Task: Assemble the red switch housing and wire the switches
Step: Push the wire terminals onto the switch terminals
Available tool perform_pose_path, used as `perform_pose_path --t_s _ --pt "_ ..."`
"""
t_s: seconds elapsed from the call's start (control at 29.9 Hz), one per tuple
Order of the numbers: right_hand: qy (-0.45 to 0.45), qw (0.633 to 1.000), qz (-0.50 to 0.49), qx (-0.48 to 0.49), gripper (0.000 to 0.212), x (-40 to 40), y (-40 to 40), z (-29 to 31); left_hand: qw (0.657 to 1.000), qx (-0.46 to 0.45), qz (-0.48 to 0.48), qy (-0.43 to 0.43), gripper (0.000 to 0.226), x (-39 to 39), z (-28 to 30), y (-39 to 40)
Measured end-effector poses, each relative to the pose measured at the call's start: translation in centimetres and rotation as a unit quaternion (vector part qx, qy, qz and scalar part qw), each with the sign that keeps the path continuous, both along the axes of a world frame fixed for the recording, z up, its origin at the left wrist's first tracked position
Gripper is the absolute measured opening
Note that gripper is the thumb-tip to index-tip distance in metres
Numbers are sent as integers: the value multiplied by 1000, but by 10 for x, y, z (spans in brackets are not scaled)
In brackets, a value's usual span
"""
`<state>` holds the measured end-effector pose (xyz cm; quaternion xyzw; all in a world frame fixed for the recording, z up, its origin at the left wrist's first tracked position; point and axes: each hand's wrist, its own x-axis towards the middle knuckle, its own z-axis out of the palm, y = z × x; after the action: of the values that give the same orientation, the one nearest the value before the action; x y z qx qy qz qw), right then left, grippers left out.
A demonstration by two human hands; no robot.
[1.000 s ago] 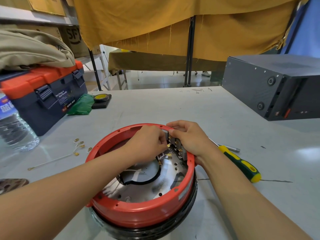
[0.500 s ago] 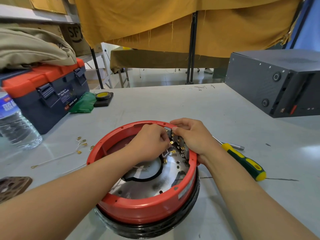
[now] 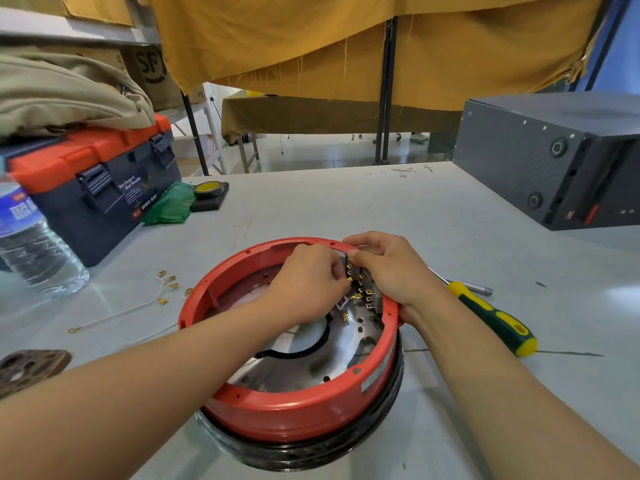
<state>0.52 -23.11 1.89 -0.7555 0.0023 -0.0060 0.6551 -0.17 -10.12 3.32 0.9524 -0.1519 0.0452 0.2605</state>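
I had the red housing [image 3: 294,410] sitting on a black ring [image 3: 311,452] on the grey table [image 3: 346,209], and everything else I place from it. Both hands were inside its far right rim, over the row of switches [image 3: 363,289] with their brass terminals. My left hand [image 3: 308,282] was curled, fingertips pinched at one of the terminals; I could not tell whether a wire end sat between them, since the fingers hid it. My right hand [image 3: 391,268] was curled over the rim, fingers gripping the top of the switch block and steadying it against the housing wall.

I judged the step to be seating a connector on a terminal. To do it well, I thought the right hand should brace the block so that it did not tip, while the left pushed straight along the tab and not at an angle, as those thin tabs probably bend easily. A light tug afterwards would confirm the fit.

Spare wires [image 3: 138,303] with brass ends lay on the table just left of the housing. The screwdriver [image 3: 491,317] lay to its right, near my right wrist. The toolbox [image 3: 97,181] and water bottle [image 3: 31,244] stood well apart, to the far left.
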Motion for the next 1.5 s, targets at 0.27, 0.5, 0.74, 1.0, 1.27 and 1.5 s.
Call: perform_pose_path --t_s 0.27,0.5,0.74,1.0,1.27,1.5 --pt "4 1000 18 13 18 1 -3 -1 999 -22 -29 28 14 3 3 7" --pt "11 1000 3 6 13 1 -4 -2 996 13 -87 17 22 0 9 20" --pt "-35 996 -24 -80 16 -4 -5 2 994 56 -89 -30 17 1 5 18" --pt "-63 986 -80 -130 12 -10 -10 8 993 71 -87 -41 13 5 3 20" --pt "-74 978 -97 -169 13 -13 -8 11 992 81 -89 -48 12 6 2 20" --pt "-72 977 -100 -171 13 -13 -8 11 991 90 -85 -51 14 6 0 19"
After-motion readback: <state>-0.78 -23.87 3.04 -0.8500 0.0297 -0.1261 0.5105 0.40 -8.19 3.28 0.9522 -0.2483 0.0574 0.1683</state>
